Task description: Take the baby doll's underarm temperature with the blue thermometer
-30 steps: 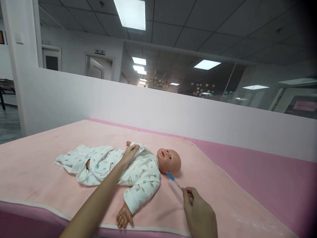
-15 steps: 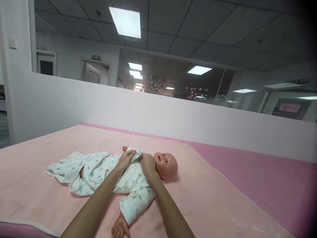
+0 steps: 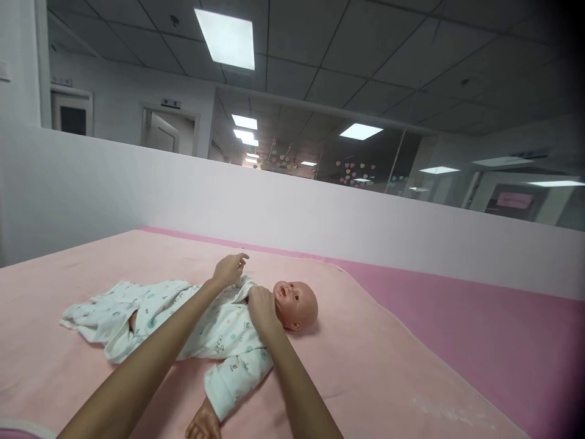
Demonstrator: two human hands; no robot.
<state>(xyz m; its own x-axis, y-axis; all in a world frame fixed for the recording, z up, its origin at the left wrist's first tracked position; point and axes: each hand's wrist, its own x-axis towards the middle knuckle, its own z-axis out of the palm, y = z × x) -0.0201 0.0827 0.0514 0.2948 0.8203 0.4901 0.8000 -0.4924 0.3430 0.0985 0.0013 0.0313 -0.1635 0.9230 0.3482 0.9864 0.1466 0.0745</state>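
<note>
A bald baby doll [image 3: 301,305] lies on its back with its head to the right. It wears a white baby outfit [image 3: 233,332] with small printed figures and green dots. My right hand [image 3: 262,308] is closed on the outfit's front edge at the neck, close to the doll's chin. Over the doll's far side, my left hand [image 3: 230,270] is raised with curled fingers; what they hold, if anything, is hidden. The doll's far hand does not show. Its near hand [image 3: 204,422] sticks out of the sleeve at the bottom.
Under the doll is a pale pink padded mat [image 3: 375,366] with a darker pink border [image 3: 457,299]. A low white wall [image 3: 320,210] topped by glass runs behind it. Doors and lit ceiling panels show beyond.
My left hand has let go of the outfit's front and moved up to the far side, over the doll's far hand. My right hand stays at the neck. The view has shifted slightly.
</note>
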